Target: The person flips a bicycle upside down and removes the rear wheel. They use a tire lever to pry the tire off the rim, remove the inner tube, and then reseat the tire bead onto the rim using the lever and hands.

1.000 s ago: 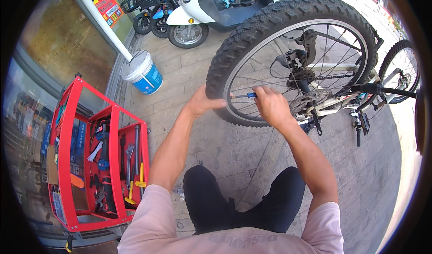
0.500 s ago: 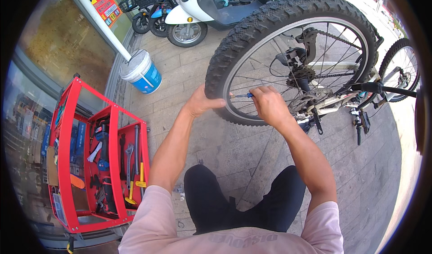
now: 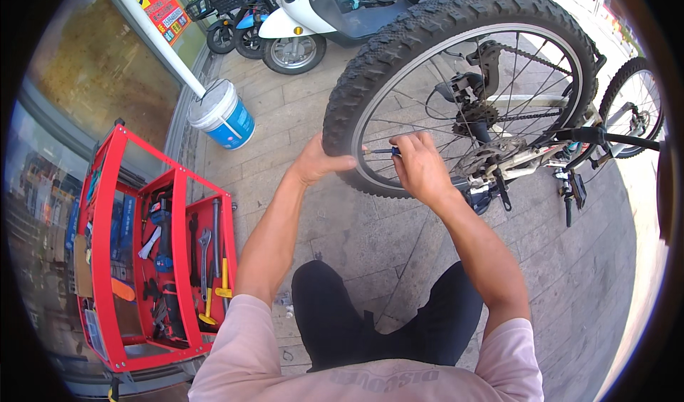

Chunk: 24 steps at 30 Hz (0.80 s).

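Observation:
An upturned bicycle shows its rear wheel, with a knobby black tyre [image 3: 354, 81] and a silver rim. My left hand [image 3: 318, 163] grips the tyre's near left side, thumb on the sidewall and its other fingers hidden behind. A slim blue-handled tool [image 3: 383, 150], much like a small screwdriver, lies between the fingers of my right hand [image 3: 423, 168]. It points left at the inner edge of the rim beside my left thumb. What its tip touches is too small to make out. The cassette [image 3: 476, 121], chain and spokes stand just beyond my right hand.
At left stands a red tool cart [image 3: 182, 252] holding wrenches, a yellow hammer and a blue power tool. A white-and-blue bucket [image 3: 229, 121] sits behind it. A white scooter [image 3: 303, 21] is parked at the back. Grey paving [image 3: 356, 238] runs underneath.
My right hand has turned slightly, and its fingers have shifted around the tool's handle. My left hand holds the same place on the tyre.

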Tool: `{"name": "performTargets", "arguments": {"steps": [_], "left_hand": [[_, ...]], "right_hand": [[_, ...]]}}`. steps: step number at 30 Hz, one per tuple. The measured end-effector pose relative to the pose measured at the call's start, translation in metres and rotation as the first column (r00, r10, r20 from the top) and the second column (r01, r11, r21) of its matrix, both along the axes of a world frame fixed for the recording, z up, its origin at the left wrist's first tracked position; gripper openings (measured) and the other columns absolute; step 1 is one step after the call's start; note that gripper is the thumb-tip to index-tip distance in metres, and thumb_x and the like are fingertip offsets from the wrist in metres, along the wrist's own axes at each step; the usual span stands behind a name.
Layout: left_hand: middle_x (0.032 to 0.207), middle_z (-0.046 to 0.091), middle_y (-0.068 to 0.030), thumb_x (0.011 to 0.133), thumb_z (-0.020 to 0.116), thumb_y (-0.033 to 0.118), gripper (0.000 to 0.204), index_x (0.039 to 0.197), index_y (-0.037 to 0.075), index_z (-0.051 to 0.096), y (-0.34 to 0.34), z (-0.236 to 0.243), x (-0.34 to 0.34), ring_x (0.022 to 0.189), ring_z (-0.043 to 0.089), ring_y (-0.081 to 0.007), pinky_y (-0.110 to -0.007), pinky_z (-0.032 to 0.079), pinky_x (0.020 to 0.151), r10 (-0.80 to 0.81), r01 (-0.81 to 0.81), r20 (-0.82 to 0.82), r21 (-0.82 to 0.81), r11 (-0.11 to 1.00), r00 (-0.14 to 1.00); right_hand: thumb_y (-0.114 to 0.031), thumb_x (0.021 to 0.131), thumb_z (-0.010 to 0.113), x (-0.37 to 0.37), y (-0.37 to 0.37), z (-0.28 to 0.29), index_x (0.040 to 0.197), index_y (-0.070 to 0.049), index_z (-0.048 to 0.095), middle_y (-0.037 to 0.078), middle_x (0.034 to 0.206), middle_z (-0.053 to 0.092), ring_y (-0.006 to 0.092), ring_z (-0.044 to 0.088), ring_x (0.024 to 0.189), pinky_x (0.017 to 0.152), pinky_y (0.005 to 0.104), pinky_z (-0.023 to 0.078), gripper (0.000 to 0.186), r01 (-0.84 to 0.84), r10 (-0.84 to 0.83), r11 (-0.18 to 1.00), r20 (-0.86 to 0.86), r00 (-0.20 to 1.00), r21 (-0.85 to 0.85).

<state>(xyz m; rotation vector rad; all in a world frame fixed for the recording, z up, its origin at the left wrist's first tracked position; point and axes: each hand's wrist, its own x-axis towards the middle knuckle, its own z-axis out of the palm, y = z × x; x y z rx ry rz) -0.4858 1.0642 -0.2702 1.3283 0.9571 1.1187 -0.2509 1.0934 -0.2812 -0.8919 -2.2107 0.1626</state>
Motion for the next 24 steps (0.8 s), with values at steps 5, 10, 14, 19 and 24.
{"name": "performTargets", "arguments": {"steps": [5, 10, 14, 19, 24], "left_hand": [[0.102, 0.067, -0.0076, 0.066, 0.076, 0.007, 0.050, 0.112, 0.002, 0.059, -0.0013, 0.0011, 0.0000, 0.095, 0.061, -0.0147, -0.031, 0.048, 0.085, 0.000, 0.000, -0.016, 0.002, 1.000, 1.000], [0.104, 0.066, -0.0089, 0.064, 0.073, 0.007, 0.057, 0.118, 0.002, 0.054, -0.0005, 0.0015, 0.0002, 0.094, 0.061, -0.0160, -0.030, 0.048, 0.084, -0.003, 0.003, -0.038, -0.011, 1.000, 0.999], [0.103, 0.065, -0.0088, 0.064, 0.073, 0.006, 0.057, 0.117, 0.001, 0.055, -0.0015, 0.0038, 0.0017, 0.094, 0.061, -0.0160, -0.030, 0.049, 0.083, 0.005, -0.005, -0.036, -0.003, 1.000, 0.999], [0.103, 0.065, -0.0087, 0.064, 0.073, 0.007, 0.055, 0.115, 0.001, 0.056, -0.0020, 0.0015, 0.0018, 0.094, 0.061, -0.0162, -0.030, 0.049, 0.084, 0.019, -0.019, -0.020, -0.004, 1.000, 1.000], [0.103, 0.066, -0.0087, 0.065, 0.074, 0.008, 0.053, 0.115, 0.002, 0.057, -0.0010, 0.0001, 0.0003, 0.092, 0.061, -0.0157, -0.029, 0.049, 0.081, 0.018, -0.018, -0.019, -0.004, 1.000, 1.000]], "right_hand": [[-0.002, 0.077, 0.063, -0.0008, 0.0046, -0.0078, 0.105, -0.005, 0.059, 0.013, 0.101, 0.060, 0.0347, 0.051, 0.097, 0.084, 0.0410, 0.044, 0.028, -0.043, 0.046, 0.996, -0.038, 0.998, 0.074], [-0.002, 0.078, 0.062, -0.0062, 0.0046, -0.0107, 0.104, -0.005, 0.062, 0.012, 0.103, 0.060, 0.0341, 0.051, 0.095, 0.084, 0.0397, 0.043, 0.027, -0.021, 0.023, 1.000, -0.117, 0.993, 0.023], [-0.003, 0.078, 0.062, -0.0049, 0.0049, -0.0093, 0.101, -0.008, 0.063, 0.011, 0.102, 0.060, 0.0346, 0.051, 0.097, 0.085, 0.0412, 0.044, 0.023, -0.055, 0.056, 0.998, -0.143, 0.988, 0.014], [-0.006, 0.080, 0.062, -0.0017, 0.0085, -0.0083, 0.100, -0.009, 0.064, 0.010, 0.097, 0.062, 0.0330, 0.053, 0.093, 0.082, 0.0407, 0.045, 0.021, -0.082, 0.082, 0.997, -0.105, 0.991, 0.004], [-0.005, 0.078, 0.064, -0.0096, 0.0051, -0.0099, 0.094, -0.007, 0.065, 0.009, 0.093, 0.063, 0.0310, 0.055, 0.088, 0.077, 0.0385, 0.046, 0.016, -0.025, 0.030, 0.997, -0.065, 0.997, 0.069]]}}
